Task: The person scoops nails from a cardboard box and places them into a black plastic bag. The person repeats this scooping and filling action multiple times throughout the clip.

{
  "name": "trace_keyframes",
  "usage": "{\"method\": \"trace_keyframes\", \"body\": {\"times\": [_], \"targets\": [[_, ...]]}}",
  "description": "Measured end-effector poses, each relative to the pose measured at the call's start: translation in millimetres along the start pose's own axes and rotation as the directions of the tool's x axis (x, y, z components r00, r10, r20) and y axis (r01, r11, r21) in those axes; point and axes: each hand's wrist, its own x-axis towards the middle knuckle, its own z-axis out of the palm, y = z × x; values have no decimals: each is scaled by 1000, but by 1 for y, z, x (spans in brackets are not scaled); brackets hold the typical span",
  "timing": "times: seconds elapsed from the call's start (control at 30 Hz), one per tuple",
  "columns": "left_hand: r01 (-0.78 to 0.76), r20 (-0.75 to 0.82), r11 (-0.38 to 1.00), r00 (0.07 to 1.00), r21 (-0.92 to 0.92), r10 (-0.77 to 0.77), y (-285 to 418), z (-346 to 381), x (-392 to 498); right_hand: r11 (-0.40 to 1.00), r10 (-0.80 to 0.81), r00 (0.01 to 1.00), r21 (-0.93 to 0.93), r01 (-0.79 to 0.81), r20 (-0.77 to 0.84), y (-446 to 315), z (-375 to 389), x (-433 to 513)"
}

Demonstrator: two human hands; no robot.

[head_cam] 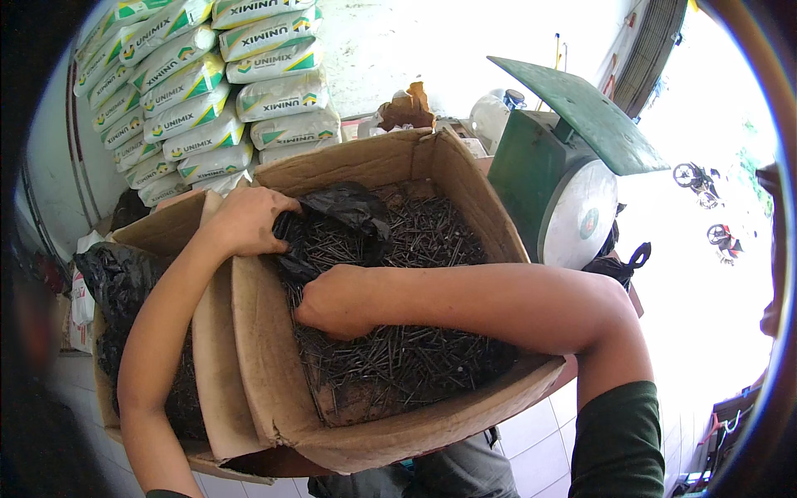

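A cardboard box (268,348) stands before me with many loose dark metal nails (398,361) in it. My left hand (252,221) reaches over the box's left wall and grips the edge of a black plastic bag (345,208). Nails show inside the mouth of that bag, which lies in the box's upper left part. Low among the nails, just below the bag, is my right hand (336,302), its fingers curled and mostly hidden, so what it holds does not show.
Against the left is a second cardboard box (159,233) with a black plastic bag (118,280). A green platform scale (529,180) stands close on the right. Behind are stacked UNIMIX sacks (283,96), torn brown cardboard (408,109) and a clear bottle (492,118).
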Motion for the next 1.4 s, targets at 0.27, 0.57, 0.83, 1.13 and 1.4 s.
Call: {"method": "trace_keyframes", "body": {"times": [0.27,0.57,0.83,1.13,1.4], "targets": [[-34,-37,999,999,-28,33,-3,2,-1,999,37,996,-12,-38,-79,6,-29,-9],[25,-22,999,999,-46,-26,3,-2,-3,928,215,927,-232,-292,-309,28,-56,-28],[-11,0,1000,1000,-9,11,-2,1,1,991,106,994,-85,-106,-4,9,-29,-11],[5,8,1000,1000,24,-5,3,-3,-2,994,63,984,77,-77,167,12,-20,-6],[9,20,1000,1000,10,-9,3,-4,-2,965,-94,979,259,44,183,16,-20,-5]]}}
